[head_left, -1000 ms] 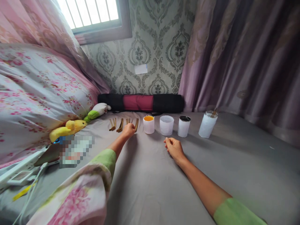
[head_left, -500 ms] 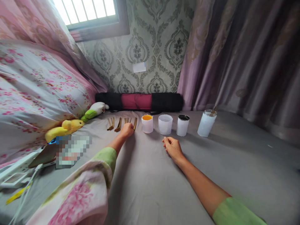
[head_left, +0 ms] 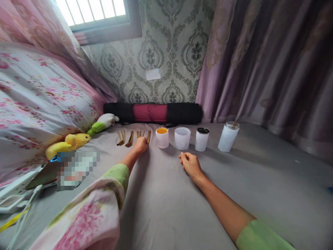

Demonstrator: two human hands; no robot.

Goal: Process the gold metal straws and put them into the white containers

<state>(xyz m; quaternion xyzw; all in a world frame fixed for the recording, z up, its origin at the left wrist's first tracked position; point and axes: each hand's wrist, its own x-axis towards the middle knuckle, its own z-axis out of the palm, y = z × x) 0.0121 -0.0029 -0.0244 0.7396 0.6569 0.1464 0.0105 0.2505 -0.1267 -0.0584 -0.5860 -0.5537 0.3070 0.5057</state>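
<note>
My left hand (head_left: 141, 145) reaches forward with its fingers closed over the lower ends of a small bunch of thin brown sticks (head_left: 139, 134). Its fingertips are hidden, and I cannot tell whether the sticks are raised. Another brown bunch (head_left: 148, 136) lies just right of it, and two more bunches (head_left: 121, 139) (head_left: 129, 139) lie to its left. My right hand (head_left: 191, 166) rests loosely curled, with nothing visible in it. Beyond it stand a white cup with orange inside (head_left: 162, 139), a wider whitish cup (head_left: 182, 140) and a white cup with a dark inside (head_left: 201, 141).
A tall white-wrapped jar (head_left: 228, 139) at the right holds a thin stick. Plush toys (head_left: 78, 138), a blurred-out item (head_left: 78, 170) and a white power strip (head_left: 19, 184) lie at the left. A black and red roll (head_left: 151, 113) lies along the wall.
The whole view has shifted slightly, so things sit a little further left. Both hands keep nearly the same pose and place.
</note>
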